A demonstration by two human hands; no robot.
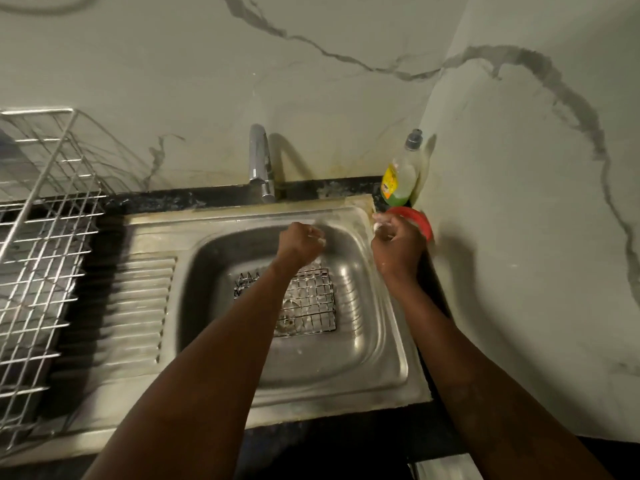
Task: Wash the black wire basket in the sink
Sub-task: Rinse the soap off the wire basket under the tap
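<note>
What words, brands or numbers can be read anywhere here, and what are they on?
Nothing here can be quoted as it reads.
Yellow label on the soap bottle in the corner: it carries print, but it is too blurred to read.
Tap, sink, wire basket, dish rack, marble wall: no writing visible.

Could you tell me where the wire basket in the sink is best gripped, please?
Likely the basket by its right rim, from above-right: it lies flat on the sink floor, that edge bare, while the left forearm crosses its left side.
</note>
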